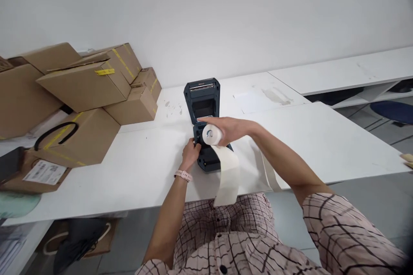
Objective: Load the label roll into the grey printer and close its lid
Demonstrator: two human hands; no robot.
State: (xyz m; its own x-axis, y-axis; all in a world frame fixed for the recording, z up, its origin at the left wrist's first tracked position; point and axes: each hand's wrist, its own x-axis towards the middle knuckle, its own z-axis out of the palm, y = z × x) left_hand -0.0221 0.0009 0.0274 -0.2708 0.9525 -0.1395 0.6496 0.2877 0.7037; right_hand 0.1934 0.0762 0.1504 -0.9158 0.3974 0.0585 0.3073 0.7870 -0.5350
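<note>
A dark label printer (204,99) stands on the white table with its lid swung up toward the wall. My right hand (232,129) is closed around a white label roll (211,135), held over the printer's lower half. From the roll a loose strip (227,176) hangs across the printer's front and past the table's near edge. My left hand (191,153) grips the printer's left side, thumb over the rim and the other fingers mostly hidden. The roll and my right hand cover part of the printer's inside.
Several cardboard boxes (87,88) are piled on the table's left side, a black curved strip (58,131) lying on them. A pale strip (269,172) lies right of the printer. A paper sheet (247,102) lies near the wall. A blue chair (392,111) stands far right.
</note>
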